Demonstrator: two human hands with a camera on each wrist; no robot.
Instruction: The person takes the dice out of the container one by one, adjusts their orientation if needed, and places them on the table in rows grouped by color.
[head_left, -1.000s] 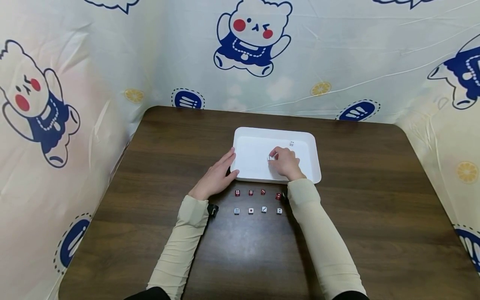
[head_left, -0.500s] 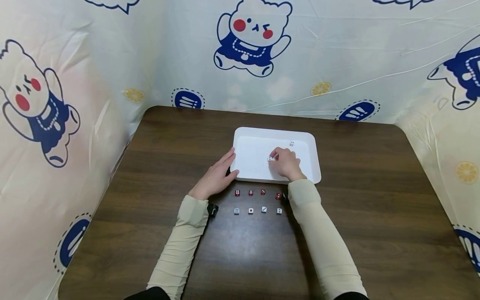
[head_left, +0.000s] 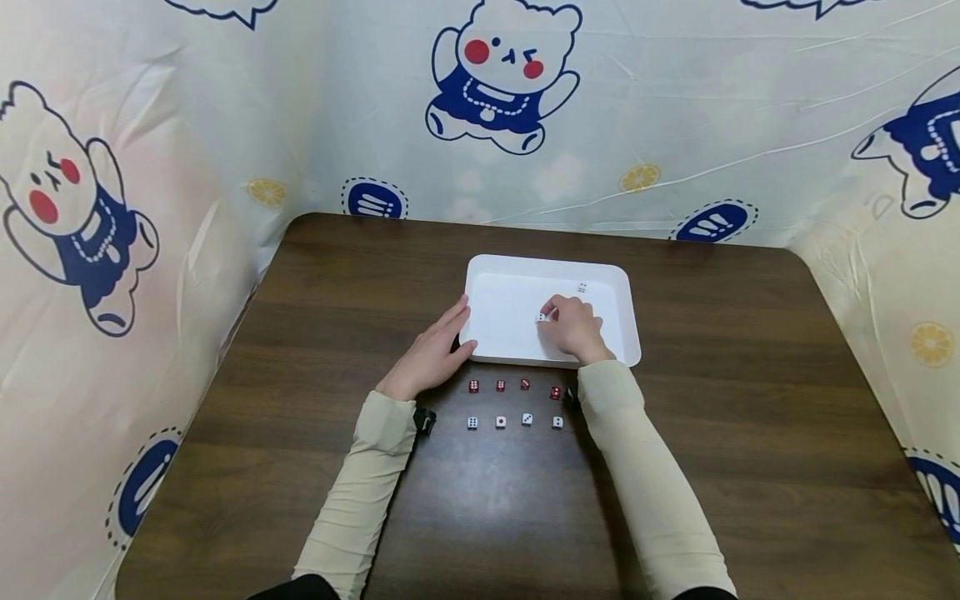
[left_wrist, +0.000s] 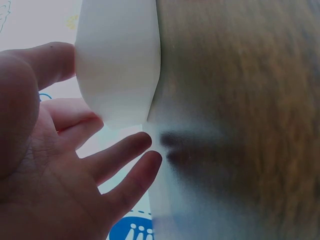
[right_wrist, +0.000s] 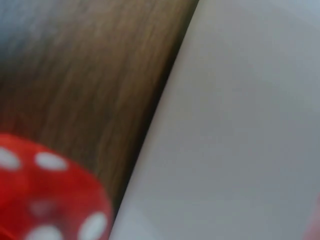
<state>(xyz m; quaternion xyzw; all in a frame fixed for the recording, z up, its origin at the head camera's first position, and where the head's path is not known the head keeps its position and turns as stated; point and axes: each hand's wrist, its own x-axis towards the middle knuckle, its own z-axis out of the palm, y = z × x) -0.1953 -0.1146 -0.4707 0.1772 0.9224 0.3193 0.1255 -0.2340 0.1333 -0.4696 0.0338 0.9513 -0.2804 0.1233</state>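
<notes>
A white die (head_left: pixel 541 317) is at the fingertips of my right hand (head_left: pixel 576 328), which pinches it with thumb and finger inside the white tray (head_left: pixel 495 312). Another white die (head_left: pixel 582 287) lies deeper in the tray, toward the back right. My left hand (head_left: pixel 426 360) rests against the tray's left side and near corner. Its fingers are spread and fairly straight, and the left wrist view shows the thumb and a finger touching the tray corner (left_wrist: pixel 117 65). In the right wrist view a red die (right_wrist: pixel 47 195) looms close beside the tray wall (right_wrist: pixel 225 125); the right fingers are mostly out of that view.
In front of the tray on the dark wooden table (head_left: pixel 750 375) stand a row of red dice (head_left: pixel 500 386) and, nearer, a row of white dice (head_left: pixel 500 422). A printed cloth (head_left: pixel 637 100) hangs around the table's back and sides.
The right hand and its white die have shifted very slightly to the right within the tray. The left hand stays on the tray's edge.
</notes>
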